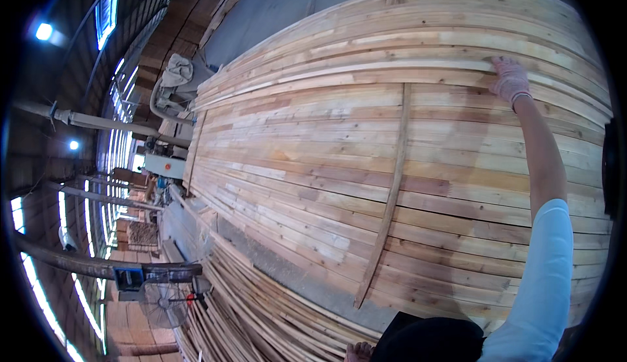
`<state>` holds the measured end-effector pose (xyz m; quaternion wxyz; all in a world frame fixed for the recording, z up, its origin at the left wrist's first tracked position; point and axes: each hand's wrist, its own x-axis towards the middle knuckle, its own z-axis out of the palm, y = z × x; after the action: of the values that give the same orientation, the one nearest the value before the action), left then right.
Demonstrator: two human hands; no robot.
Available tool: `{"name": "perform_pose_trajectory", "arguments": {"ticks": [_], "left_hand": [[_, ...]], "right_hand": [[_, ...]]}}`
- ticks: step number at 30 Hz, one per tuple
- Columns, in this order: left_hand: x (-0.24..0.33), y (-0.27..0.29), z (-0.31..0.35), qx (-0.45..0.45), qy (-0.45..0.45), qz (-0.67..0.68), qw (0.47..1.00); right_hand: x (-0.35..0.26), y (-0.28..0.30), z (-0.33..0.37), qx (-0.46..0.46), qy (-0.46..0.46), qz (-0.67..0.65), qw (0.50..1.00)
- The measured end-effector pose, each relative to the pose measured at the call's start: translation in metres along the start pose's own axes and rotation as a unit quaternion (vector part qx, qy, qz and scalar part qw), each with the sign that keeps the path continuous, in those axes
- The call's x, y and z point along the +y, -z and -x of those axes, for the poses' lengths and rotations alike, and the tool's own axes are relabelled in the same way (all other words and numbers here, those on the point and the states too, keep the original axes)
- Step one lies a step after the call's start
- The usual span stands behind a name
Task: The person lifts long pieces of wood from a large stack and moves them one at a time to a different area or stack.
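Observation:
My right arm reaches far across a broad stack of pale wooden strips. In a light knitted glove, my right hand (510,80) is closed over the edge of a long wooden strip (366,74) in the raised upper rows at the far side. Below those rows lies a flat layer of strips (294,123), side by side, with knots and colour patches. Only a bit of my left hand (358,352) shows at the bottom edge, beside a dark rounded shape; its grip is hidden. A thin crosswise batten (390,208) lies over the flat layer.
Another batten (195,146) crosses the stack's left end. Loose thin strips (261,310) lie in a heap at lower left, near a standing fan (163,304). Beyond the left end are a machine with a pale control box (163,166) and a duct pipe (108,123).

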<state>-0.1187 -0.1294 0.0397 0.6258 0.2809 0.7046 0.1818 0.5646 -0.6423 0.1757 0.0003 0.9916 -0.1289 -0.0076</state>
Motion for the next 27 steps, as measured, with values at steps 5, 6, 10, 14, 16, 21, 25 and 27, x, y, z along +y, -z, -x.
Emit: {"name": "perform_pose_trajectory", "arguments": {"ticks": [5, 6, 10, 14, 16, 21, 25, 27], "left_hand": [[0.017, -0.019, 0.005, -0.130, 0.106, -0.016, 0.986], [0.016, -0.027, 0.001, -0.146, 0.107, -0.011, 0.984], [0.019, -0.057, -0.022, -0.243, 0.158, 0.004, 0.957], [0.010, -0.074, -0.046, -0.313, 0.189, -0.016, 0.931], [0.010, -0.080, -0.051, -0.325, 0.206, -0.029, 0.922], [0.014, -0.112, -0.033, -0.632, 0.361, 0.010, 0.685], [0.020, -0.140, 0.005, -0.694, 0.323, -0.112, 0.634], [0.022, -0.151, 0.026, -0.692, 0.280, -0.157, 0.646]], "right_hand": [[0.013, -0.001, -0.009, 0.001, 0.043, -0.041, 0.998], [0.014, 0.005, -0.008, -0.025, 0.053, -0.003, 0.998], [0.000, 0.010, 0.034, -0.039, 0.078, 0.110, 0.990], [-0.015, -0.009, 0.123, -0.061, 0.122, 0.079, 0.988], [-0.023, -0.015, 0.166, -0.068, 0.150, 0.086, 0.983], [-0.035, -0.013, 0.292, -0.142, 0.229, 0.040, 0.962], [-0.038, -0.020, 0.390, -0.334, 0.290, -0.079, 0.893], [-0.042, -0.028, 0.440, -0.473, 0.264, -0.179, 0.821]]}}
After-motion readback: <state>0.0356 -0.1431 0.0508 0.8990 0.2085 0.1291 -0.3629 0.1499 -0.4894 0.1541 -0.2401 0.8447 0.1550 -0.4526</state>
